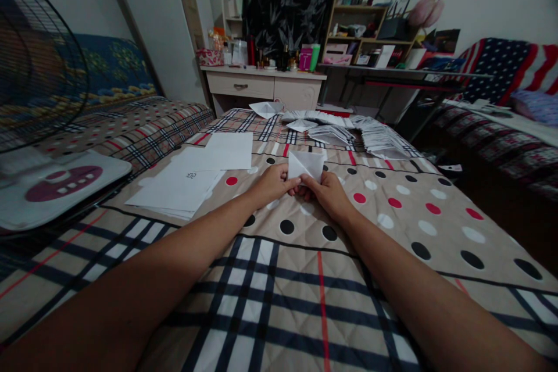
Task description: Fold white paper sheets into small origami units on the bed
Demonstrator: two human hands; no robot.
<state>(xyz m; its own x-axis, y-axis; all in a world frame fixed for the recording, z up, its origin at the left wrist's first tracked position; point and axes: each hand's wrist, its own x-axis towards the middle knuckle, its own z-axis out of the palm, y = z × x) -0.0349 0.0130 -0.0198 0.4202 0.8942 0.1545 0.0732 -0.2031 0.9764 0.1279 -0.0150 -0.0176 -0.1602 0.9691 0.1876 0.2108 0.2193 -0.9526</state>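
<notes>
A small folded piece of white paper [306, 164] is held up between both hands, just above the bedspread. A diagonal crease runs across its face. My left hand [279, 181] grips its lower left edge, with the thumb pointing toward the middle. Along the lower right edge my right hand [323, 189] is closed on the same paper, its thumb pressed on the front. The fingers behind the paper are partly hidden. To the left of my hands lies a loose stack of white paper sheets [178, 177], the top ones overlapping; one bears a small dark mark.
Beyond my hands, several folded paper pieces [381, 138] stand in rows on the patterned bedspread [279, 296]. A single folded paper [265, 108] lies farther left. A fan [39, 64] stands at the left edge. A white dresser [244, 86] is behind the bed.
</notes>
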